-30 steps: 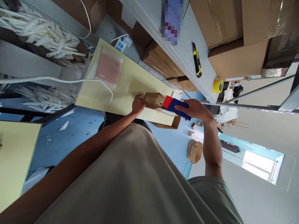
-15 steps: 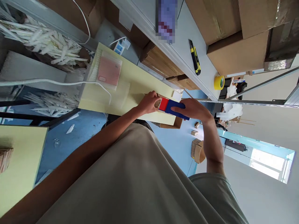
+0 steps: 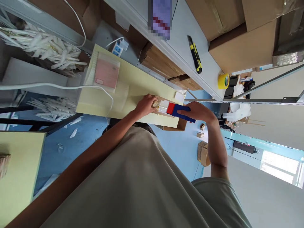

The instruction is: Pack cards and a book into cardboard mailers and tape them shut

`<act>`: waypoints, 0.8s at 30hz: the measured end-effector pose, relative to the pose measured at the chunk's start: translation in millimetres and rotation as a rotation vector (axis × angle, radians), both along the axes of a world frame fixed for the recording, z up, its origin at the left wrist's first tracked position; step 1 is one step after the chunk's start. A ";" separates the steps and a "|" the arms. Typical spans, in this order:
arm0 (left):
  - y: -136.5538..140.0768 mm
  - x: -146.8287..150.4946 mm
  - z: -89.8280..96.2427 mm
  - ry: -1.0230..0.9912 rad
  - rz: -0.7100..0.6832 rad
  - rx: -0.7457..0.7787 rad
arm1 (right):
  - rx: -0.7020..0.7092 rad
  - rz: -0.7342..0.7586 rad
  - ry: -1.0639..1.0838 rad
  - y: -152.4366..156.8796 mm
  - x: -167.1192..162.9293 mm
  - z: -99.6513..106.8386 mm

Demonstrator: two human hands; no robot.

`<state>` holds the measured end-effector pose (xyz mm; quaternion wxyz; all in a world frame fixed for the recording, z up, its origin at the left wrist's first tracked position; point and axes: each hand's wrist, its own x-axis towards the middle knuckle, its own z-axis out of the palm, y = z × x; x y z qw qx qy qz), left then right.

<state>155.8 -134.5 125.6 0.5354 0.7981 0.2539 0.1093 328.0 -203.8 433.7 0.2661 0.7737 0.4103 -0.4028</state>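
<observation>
Head view: my right hand (image 3: 198, 111) is closed around a flat, oblong blue block with a red end band (image 3: 175, 110), thumb laid along its upper face and the remaining fingers mostly hidden beneath. The block's red end faces my left hand (image 3: 144, 106), and its blue end projects past my palm. My left hand is curled, fingertips drawn in at the far end of a clear, glossy strip (image 3: 163, 106); I cannot tell whether they pinch the strip or only press on it. The strip spans the interval between the red band and my left fingertips, directly above a brown cardboard piece (image 3: 160, 113) on the pale yellow surface (image 3: 137, 82). Handling, as I judge it: the block is probably light and stiff, with smooth faces that could slip; take hold across the blue portion, thumb opposed to fingers, and keep clear of the red end. The strip appears thin, limp and easily creased; hold it at its extreme end only. The cardboard appears light, firm in its panels and liable to dent; steady it by an edge.
</observation>
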 end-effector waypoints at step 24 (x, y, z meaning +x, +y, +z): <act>-58.8 21.4 16.5 0.151 0.759 -0.217 | 0.148 -0.004 0.196 -77.8 106.3 -151.8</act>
